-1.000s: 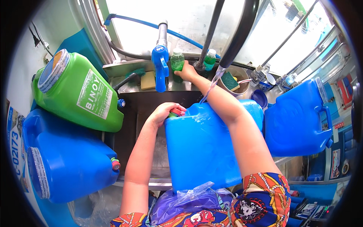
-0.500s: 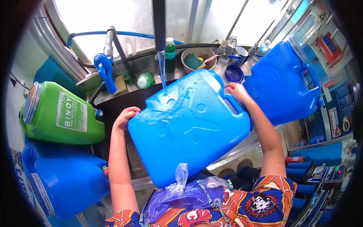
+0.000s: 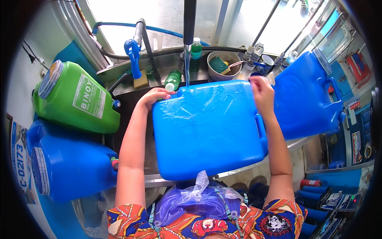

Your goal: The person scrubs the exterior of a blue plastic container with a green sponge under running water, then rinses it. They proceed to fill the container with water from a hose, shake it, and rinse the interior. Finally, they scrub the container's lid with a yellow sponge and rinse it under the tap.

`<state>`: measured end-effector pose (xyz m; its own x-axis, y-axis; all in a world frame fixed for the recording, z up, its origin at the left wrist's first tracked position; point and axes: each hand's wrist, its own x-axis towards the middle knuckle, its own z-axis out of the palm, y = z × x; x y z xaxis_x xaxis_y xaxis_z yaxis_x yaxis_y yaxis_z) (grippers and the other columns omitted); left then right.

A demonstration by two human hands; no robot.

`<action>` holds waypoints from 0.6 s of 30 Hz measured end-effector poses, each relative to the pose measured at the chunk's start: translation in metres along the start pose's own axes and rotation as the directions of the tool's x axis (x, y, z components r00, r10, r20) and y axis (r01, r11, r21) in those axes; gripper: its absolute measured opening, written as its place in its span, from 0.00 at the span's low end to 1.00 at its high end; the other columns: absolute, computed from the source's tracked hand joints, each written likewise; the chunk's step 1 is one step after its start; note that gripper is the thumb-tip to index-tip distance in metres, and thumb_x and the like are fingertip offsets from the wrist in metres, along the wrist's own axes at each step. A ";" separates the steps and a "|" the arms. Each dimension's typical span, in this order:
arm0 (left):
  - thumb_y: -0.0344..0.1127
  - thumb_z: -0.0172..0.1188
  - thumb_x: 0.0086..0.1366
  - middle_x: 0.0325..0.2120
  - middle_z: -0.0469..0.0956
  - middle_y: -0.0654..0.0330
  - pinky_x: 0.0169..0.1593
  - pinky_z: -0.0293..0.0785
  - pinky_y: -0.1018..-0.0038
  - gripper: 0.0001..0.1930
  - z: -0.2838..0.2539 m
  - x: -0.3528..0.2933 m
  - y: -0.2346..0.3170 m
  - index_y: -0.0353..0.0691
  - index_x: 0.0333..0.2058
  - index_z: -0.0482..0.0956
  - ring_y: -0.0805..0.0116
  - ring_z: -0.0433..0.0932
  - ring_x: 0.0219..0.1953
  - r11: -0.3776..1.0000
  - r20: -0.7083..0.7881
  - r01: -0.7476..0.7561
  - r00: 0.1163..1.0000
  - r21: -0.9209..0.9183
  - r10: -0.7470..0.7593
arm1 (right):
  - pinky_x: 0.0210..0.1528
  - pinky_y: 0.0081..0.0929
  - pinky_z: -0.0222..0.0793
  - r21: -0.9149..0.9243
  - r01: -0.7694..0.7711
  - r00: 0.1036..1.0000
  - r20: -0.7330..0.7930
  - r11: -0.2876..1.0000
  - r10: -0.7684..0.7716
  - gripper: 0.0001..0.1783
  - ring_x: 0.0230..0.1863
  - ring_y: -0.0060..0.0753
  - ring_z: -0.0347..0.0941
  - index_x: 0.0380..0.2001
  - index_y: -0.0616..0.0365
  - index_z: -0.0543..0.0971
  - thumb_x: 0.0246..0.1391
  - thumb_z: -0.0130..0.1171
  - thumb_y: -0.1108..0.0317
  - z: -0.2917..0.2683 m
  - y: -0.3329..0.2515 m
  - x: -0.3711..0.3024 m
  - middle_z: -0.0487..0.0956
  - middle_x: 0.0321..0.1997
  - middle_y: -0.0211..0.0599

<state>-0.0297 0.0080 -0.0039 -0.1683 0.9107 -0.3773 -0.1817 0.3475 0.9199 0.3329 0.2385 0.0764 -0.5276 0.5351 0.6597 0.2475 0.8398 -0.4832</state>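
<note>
A large light-blue plastic water container (image 3: 207,131) lies tilted over the sink in front of me, its upper face wet. Water (image 3: 187,65) runs from a dark pipe (image 3: 190,20) onto the container's far edge. My left hand (image 3: 156,96) grips its far left corner with fingers bent over the edge. At the far right corner my right hand (image 3: 263,92) has its fingers curled against the container, slightly blurred. The container's mouth is hidden from view, while its side handle (image 3: 261,126) shows beside my right forearm.
Left stand a green container (image 3: 85,99) and a blue one (image 3: 75,163); another blue container (image 3: 304,95) is at right. Along the sink's back are a blue-handled tap (image 3: 133,55), green bottles (image 3: 195,53), a bowl (image 3: 215,73) with a sponge (image 3: 219,63), and a mug (image 3: 266,63).
The light-blue container has turned, so its far edge is more level and its mouth no longer shows. Water now meets the far edge instead of the upper face. Both hands moved with it.
</note>
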 end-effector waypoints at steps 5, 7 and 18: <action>0.32 0.64 0.52 0.33 0.80 0.63 0.42 0.72 0.82 0.20 0.015 0.002 0.006 0.37 0.46 0.82 0.78 0.75 0.34 0.999 0.006 -0.010 1.000 -0.030 0.011 | 0.44 0.39 0.73 0.055 0.210 0.859 0.467 0.976 -0.211 0.16 0.42 0.48 0.75 0.42 0.48 0.80 0.49 0.56 0.76 0.106 -0.104 0.073 0.75 0.43 0.45; 0.29 0.62 0.53 0.31 0.80 0.65 0.41 0.72 0.83 0.19 0.017 0.000 0.006 0.34 0.46 0.81 0.80 0.75 0.33 0.998 -0.008 -0.046 0.999 -0.048 0.045 | 0.50 0.39 0.71 0.208 0.259 0.596 0.734 0.943 -0.326 0.21 0.49 0.49 0.72 0.45 0.44 0.81 0.47 0.61 0.76 0.143 -0.117 0.093 0.72 0.49 0.44; 0.29 0.60 0.53 0.35 0.82 0.56 0.42 0.76 0.78 0.17 0.011 -0.033 -0.002 0.32 0.43 0.83 0.74 0.79 0.34 0.998 -0.083 -0.057 0.995 -0.021 0.055 | 0.48 0.41 0.72 0.182 0.595 0.594 0.557 0.783 -0.581 0.17 0.44 0.50 0.75 0.36 0.58 0.76 0.41 0.66 0.65 0.235 -0.117 0.143 0.77 0.38 0.46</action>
<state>-0.0130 -0.0203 0.0083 -0.2574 0.9068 -0.3338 -0.1926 0.2904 0.9373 0.0372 0.1947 0.0917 -0.9095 -0.2209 0.3522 -0.2680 0.9592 -0.0905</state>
